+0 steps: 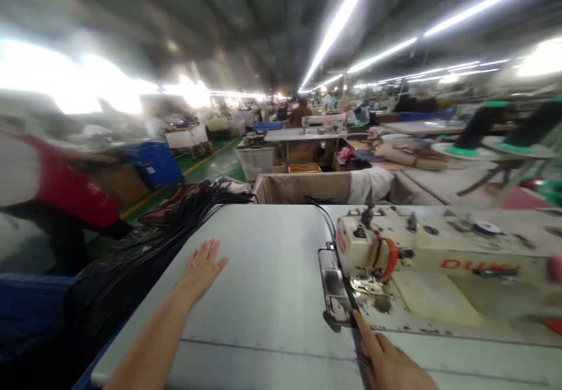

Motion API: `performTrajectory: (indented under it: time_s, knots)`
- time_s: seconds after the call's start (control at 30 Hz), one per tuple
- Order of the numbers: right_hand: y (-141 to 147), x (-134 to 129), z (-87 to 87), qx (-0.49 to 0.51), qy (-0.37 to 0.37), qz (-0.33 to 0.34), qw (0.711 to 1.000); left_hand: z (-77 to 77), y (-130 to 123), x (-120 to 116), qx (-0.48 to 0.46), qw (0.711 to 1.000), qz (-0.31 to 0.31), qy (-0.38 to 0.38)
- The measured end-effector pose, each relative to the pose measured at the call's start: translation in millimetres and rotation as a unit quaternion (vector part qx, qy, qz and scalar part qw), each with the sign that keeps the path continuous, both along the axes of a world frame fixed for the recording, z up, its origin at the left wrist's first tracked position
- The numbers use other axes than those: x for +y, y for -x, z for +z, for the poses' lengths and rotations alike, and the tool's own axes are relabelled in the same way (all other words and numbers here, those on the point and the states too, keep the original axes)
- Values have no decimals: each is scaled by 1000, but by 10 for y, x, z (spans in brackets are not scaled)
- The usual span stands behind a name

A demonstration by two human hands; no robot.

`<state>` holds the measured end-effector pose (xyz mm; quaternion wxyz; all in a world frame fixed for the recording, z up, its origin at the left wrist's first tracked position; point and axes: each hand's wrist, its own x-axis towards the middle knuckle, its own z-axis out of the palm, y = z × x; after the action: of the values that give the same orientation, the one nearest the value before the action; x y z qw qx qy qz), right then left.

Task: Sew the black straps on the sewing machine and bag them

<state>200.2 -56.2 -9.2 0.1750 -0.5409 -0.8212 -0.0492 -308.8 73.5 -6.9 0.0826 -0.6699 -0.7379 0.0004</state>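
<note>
My left hand (202, 272) lies flat on the white sewing table (263, 261), fingers stretched out, holding nothing. At the sewing machine (364, 243), my right hand (386, 358) has its index finger pointed along a narrow black strip (353, 303), close in front of the presser foot. Its other fingers are curled by the strip, and their tips are partly hidden. The strip passes beside the metal needle plate (366, 286) and runs on behind the machine head as a thin black cord (327, 213). A printed ruler line (263, 349) crosses the table's near part.
Long black strips (144, 261) hang in a heap over the table's left edge. Beyond the far edge stands a fabric-lined bin (302, 188) with white cloth. Thread cones (478, 129) stand at right. A blurred person in a red apron (74, 179) is at left, near a blue crate (153, 164).
</note>
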Motion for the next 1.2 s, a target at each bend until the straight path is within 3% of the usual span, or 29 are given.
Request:
performTrajectory:
  time_s: [0.13, 0.23, 0.4, 0.57, 0.7, 0.93, 1.2]
  knots:
    - [106, -64, 66, -63, -8, -48, 997, -162, -588, -299, 6, 999, -44, -27]
    - [151, -78, 97, -71, -21, -50, 996, -207, -1177, -553, -15, 988, -126, -84]
    - [203, -95, 214, -70, -39, -57, 995, -64, -2248, -877, -77, 948, -290, -107]
    - [226, -126, 291, -48, -43, -55, 996, 96, -3002, -952, -134, 922, -354, -80]
    - [199, -193, 268, -20, -30, -46, 998, 121, -3192, -942, -152, 906, -383, -99]
    - [76, -241, 286, 24, 13, -29, 999, 180, -3172, -995, -164, 900, -391, -106]
    - [-155, -236, 214, 33, -59, -12, 998, 202, -3195, -1015, -181, 901, -380, -104]
